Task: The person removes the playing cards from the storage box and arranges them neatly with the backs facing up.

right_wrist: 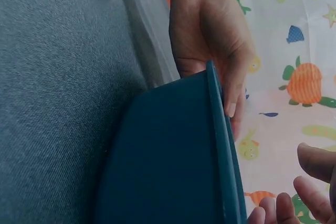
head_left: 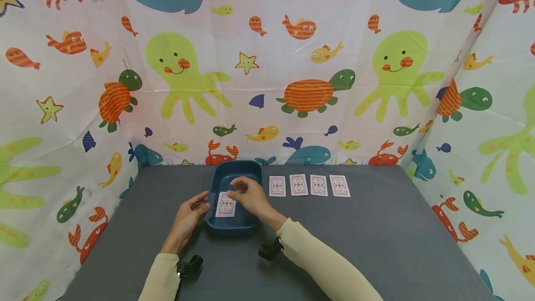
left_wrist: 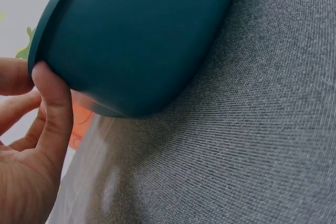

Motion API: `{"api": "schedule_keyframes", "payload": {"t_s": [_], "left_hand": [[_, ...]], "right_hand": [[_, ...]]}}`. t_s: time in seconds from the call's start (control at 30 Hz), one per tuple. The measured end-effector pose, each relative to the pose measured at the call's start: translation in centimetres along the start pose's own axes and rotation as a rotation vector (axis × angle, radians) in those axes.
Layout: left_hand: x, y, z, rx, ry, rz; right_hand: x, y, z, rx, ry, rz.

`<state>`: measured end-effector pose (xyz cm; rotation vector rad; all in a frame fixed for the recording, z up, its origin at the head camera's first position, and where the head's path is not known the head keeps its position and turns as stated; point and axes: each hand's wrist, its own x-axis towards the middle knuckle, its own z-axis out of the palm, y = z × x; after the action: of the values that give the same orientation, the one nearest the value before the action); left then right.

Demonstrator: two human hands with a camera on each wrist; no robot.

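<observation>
A dark blue plastic tray [head_left: 234,232] with raised walls stands on the grey table. My left hand [head_left: 190,217] pinches its left rim; in the left wrist view the thumb [left_wrist: 55,95] presses the outer wall just under the lip. Inside the tray lies a playing card [head_left: 225,206] with a patterned back facing up. Over the tray is my right hand [head_left: 251,196], its fingertips close to the card's upper right corner. The right wrist view has that hand's thumb [right_wrist: 317,162] and fingers apart, with no card showing between them.
To the right of the tray, a row of several face-down cards [head_left: 319,185] lies near the table's back edge. A cloth [head_left: 259,106] printed with sea animals hangs behind and at both sides. Dark bands with small devices [head_left: 190,266] sit at both wrists.
</observation>
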<state>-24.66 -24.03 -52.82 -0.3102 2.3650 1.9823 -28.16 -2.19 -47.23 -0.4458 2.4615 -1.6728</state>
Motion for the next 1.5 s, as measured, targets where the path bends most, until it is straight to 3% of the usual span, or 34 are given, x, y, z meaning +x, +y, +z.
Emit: {"api": "schedule_keyframes", "payload": {"t_s": [0.57, 0.97, 1.5], "left_hand": [[0.0, 0.0, 0.0, 0.014, -0.002, -0.007], [0.3, 0.4, -0.2, 0.010, 0.010, -0.012], [0.1, 0.0, -0.1, 0.001, 0.004, -0.007]], "right_hand": [[3.4, 2.2, 2.4, -0.174, 0.026, 0.145], [4.2, 2.5, 3.1, -0.262, 0.014, 0.224], [4.1, 3.7, 3.8, -0.404, -0.013, 0.205]]}}
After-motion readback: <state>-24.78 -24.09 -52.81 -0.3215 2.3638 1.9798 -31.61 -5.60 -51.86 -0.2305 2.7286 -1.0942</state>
